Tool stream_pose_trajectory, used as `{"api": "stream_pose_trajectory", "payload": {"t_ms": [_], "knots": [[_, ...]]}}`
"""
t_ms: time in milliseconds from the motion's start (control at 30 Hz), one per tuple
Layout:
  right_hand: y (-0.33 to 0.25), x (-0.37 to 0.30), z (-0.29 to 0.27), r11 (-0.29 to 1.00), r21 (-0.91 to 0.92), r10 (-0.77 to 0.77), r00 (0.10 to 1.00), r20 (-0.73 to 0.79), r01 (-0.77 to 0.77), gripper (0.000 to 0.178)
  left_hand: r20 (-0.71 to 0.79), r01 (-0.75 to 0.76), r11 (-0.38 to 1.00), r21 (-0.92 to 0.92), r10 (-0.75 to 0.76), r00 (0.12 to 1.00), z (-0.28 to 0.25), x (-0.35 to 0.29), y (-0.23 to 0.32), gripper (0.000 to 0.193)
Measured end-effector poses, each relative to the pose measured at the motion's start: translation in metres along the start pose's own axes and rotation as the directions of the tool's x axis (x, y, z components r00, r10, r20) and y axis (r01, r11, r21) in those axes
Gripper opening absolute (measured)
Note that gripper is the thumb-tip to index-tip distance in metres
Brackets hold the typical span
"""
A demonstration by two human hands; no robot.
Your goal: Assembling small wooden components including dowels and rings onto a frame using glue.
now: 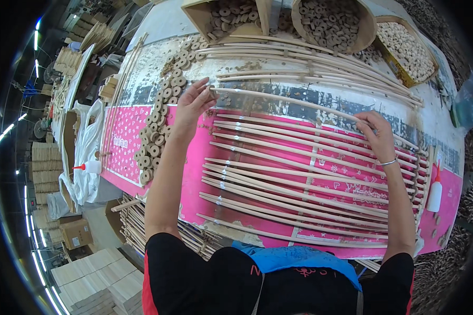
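Note:
A long pale wooden rod (pixel 284 97) lies across between my two hands, above the pink cover. My left hand (pixel 194 102) is closed at its left end, where a small brown wooden piece shows at the fingertips. My right hand (pixel 377 134), with a silver bangle at the wrist, grips the rod near its right end. Below it several similar rods (pixel 294 176) lie side by side in a row, their right ends at a wooden rack (pixel 419 184). Beside my left hand spreads a heap of wooden rings (pixel 155 131) with centre holes.
More rods (pixel 310 59) lie farther back. Behind them stand a wooden box (pixel 223 37) and a round tub (pixel 299 21) of rings, and a tray (pixel 404 79) of small pale pieces. White glue bottles with red tips stand at right (pixel 434 195) and lie at left (pixel 93 167).

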State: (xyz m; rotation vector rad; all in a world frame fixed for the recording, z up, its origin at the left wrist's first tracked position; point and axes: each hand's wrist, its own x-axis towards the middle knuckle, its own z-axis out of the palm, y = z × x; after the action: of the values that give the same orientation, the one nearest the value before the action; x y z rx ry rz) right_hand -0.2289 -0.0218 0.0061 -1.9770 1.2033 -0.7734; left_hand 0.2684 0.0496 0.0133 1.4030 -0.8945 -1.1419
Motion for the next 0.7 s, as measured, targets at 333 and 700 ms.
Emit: {"api": "stream_pose_trajectory", "payload": {"t_ms": [333, 700], "knots": [[0.005, 0.002, 0.0, 0.996, -0.076, -0.043, 0.998, 0.04, 0.045, 0.016, -0.032, -0.001, 0.977, -0.212, -0.006, 0.999, 0.005, 0.009, -0.015, 0.043], [-0.005, 0.007, 0.007, 0.998, -0.046, -0.047, 0.997, -0.053, 0.045, 0.011, -0.044, -0.033, 0.999, -0.028, 0.032, 0.999, 0.054, 0.002, -0.005, 0.078]]}}
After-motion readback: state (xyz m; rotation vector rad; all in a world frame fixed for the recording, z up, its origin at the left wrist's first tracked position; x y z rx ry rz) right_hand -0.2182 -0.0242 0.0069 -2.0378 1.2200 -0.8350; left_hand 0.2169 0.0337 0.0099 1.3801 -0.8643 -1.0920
